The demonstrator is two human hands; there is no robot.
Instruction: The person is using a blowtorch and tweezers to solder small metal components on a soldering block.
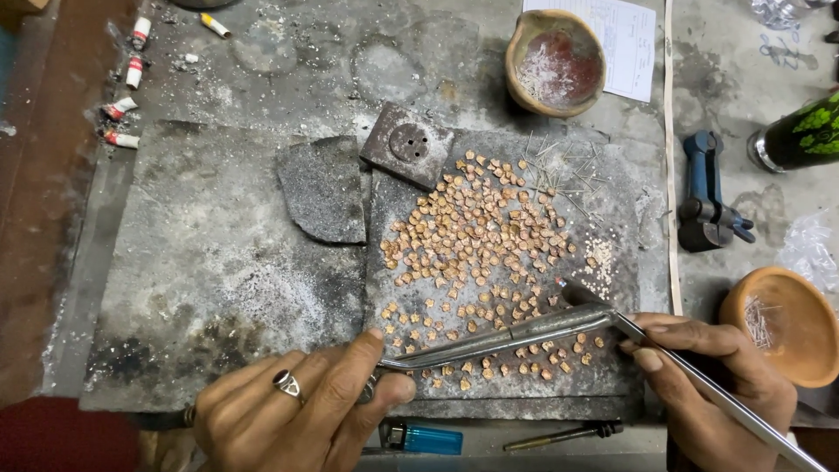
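My left hand (297, 406), a ring on one finger, pinches the near end of long metal tweezers (502, 336) that lie slanting over the slab. My right hand (708, 371) holds a thin metal rod (717, 393) like a pen, its tip meeting the tweezers' far end at about the slab's right side. Under both tools lie several small copper-coloured pieces (476, 236), spread over a dark grey stone slab (612, 385). A bundle of fine wire pins (559, 170) lies at the slab's far right.
A clay bowl with reddish residue (555, 61) stands at the back; another clay dish holding pins (782, 323) is at right. A blue tool (703, 192), a green can (800, 135), a square block with holes (408, 144), a blue lighter (424, 437).
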